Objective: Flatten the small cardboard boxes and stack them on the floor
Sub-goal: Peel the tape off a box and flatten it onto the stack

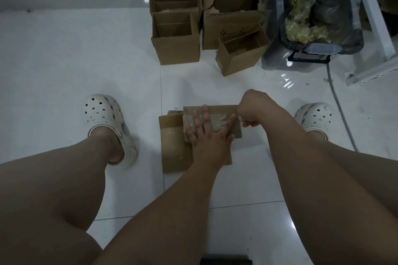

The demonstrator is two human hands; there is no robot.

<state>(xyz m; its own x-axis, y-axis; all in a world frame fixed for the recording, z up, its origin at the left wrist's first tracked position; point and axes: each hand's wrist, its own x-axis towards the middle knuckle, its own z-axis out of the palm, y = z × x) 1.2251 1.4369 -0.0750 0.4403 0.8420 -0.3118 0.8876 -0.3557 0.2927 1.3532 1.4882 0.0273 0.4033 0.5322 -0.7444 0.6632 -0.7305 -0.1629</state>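
Left fingers (204, 118) flat on taped box (219, 110), right fingers (251, 123) round edge; "4-3" box (237, 22) beyond.

Tiled floor (64, 60) holds boxes (175, 49), flattened cardboard (172, 148), maybe bin (275, 57)

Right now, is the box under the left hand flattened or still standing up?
Flattened: the box lies flat on the flat cardboard, the left hand pressing it down.
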